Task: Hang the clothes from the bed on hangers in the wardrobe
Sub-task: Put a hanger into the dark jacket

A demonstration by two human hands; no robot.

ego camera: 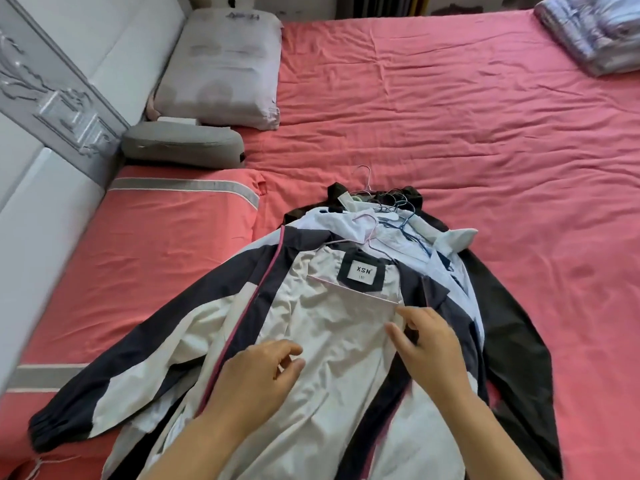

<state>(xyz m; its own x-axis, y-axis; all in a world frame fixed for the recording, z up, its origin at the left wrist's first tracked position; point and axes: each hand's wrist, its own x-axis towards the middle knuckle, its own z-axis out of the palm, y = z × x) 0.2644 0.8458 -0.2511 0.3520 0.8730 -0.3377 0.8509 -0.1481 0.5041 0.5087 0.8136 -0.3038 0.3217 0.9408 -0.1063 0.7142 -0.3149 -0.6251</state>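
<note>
Both hands are over the open windbreaker jacket [332,341] on the bed [450,116]. Left hand [258,379] hovers over the white lining, fingers loosely curled, holding nothing. Right hand [427,344] sits by the right front panel with fingers bent, maybe pinching the edge, can't really tell. A pink wire hanger [353,289] is already lying inside the jacket under the XSN label [362,271], so I'd guess the person's fitting the shoulders onto it. More clothes and a bunch of hangers [391,206] are stacked underneath. Wardrobe's not in view.
</note>
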